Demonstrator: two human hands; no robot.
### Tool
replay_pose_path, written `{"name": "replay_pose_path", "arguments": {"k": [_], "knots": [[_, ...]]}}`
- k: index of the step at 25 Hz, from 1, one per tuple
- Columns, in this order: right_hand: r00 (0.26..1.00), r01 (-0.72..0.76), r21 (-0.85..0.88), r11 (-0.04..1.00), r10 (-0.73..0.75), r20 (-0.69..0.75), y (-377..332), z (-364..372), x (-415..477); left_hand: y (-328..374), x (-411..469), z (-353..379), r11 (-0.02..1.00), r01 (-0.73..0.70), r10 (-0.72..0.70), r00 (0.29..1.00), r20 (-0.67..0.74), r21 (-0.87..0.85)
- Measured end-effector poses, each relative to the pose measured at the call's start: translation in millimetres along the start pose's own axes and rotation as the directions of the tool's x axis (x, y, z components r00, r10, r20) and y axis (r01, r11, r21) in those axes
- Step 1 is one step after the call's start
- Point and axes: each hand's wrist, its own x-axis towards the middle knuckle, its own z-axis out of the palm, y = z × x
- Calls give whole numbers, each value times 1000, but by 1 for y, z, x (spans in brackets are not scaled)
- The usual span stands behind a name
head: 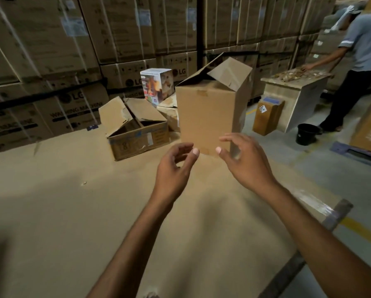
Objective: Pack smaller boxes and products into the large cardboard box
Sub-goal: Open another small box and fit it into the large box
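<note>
A tall cardboard box (206, 112) stands upright on the cardboard-covered surface (73, 201), its top flaps raised. My left hand (176, 162) hovers just short of its lower front, fingers loosely curled, holding nothing. My right hand (242, 162) is at the box's lower right corner with relaxed, spread fingers; whether it touches the box is unclear. Left of the tall box lies a low open cardboard box (137, 132) with bent flaps. Behind it stands a white printed product box (156, 87) and a crumpled cardboard box (169, 112).
Stacked washing-machine cartons (51, 61) wall off the back. At right a person (356, 67) leans on a wooden table (296, 91). A small brown box (267, 117) and a black bucket (307, 134) sit on the floor. A pallet edge (309, 250) runs at lower right.
</note>
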Motion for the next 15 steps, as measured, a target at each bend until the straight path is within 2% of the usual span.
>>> {"name": "replay_pose_path", "arguments": {"k": [3,8,12,15], "knots": [[1000,8,-104,995,-9,-4,45,-8,89,13,83,44,996,-56,59,997,-44,72],[997,70,-320,945,-59,44,83,3,200,10,206,72,940,-88,132,985,-112,331],[981,50,-371,927,25,194,110,31,233,-4,284,77,771,-44,87,996,-36,635],[993,52,-288,956,-19,116,128,48,234,-17,319,76,680,-35,-23,997,69,733]]}}
